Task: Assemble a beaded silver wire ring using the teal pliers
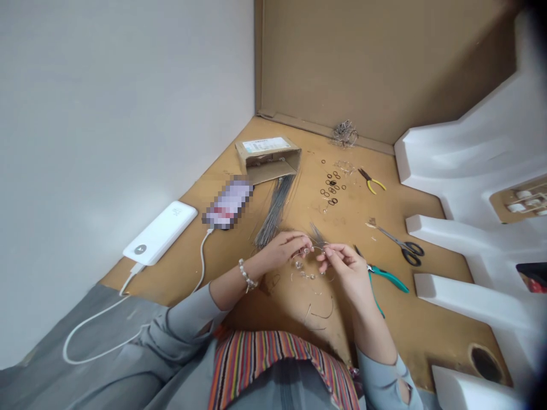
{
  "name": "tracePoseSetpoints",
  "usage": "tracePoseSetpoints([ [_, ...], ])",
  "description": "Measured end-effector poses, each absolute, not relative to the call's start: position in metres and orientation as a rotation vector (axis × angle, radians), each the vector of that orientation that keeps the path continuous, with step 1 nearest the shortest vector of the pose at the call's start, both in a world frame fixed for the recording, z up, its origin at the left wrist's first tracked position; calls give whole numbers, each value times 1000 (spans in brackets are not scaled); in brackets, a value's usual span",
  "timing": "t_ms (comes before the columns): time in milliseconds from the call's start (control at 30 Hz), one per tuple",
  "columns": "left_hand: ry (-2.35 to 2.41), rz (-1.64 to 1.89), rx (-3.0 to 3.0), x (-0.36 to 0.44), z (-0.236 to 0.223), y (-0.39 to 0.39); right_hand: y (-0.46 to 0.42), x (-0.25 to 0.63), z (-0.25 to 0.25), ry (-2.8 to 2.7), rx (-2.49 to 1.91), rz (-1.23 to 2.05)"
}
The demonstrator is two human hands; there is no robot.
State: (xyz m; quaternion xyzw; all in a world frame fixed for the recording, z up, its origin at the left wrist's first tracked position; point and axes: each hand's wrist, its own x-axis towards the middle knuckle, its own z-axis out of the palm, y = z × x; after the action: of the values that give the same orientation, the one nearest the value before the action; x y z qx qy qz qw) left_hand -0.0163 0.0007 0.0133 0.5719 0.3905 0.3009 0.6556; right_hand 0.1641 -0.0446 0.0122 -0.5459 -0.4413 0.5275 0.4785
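Observation:
My left hand (287, 248), a beaded bracelet at its wrist, pinches a thin wire (318, 248) from the left. On the other side my right hand (347, 266) has its thumb and fingertips closed on the same wire, which spans the small gap between both hands. Clear beads (298, 265) show just below the fingers; whether they hang on the wire or lie on the table I cannot tell. Teal-handled pliers (391, 278) lie beside my right hand, partly hidden by it. Beyond my left hand a bundle of straight grey wires (273, 213) sticks out toward me.
An open cardboard box (271, 162) stands behind the wires. Dark rings (333, 190), yellow-handled pliers (372, 181), scissors (405, 247) and a wire tangle (345, 134) lie farther off. At left are a phone (228, 204) and a cabled power bank (160, 232). White moulded foam (444, 290) borders the right.

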Motion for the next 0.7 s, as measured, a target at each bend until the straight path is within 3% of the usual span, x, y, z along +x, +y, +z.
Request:
tracePoseSetpoints([
  [700, 956, 656, 1496, -20, 11, 5, -44, 163, 6, -1146, -1382, 1339],
])
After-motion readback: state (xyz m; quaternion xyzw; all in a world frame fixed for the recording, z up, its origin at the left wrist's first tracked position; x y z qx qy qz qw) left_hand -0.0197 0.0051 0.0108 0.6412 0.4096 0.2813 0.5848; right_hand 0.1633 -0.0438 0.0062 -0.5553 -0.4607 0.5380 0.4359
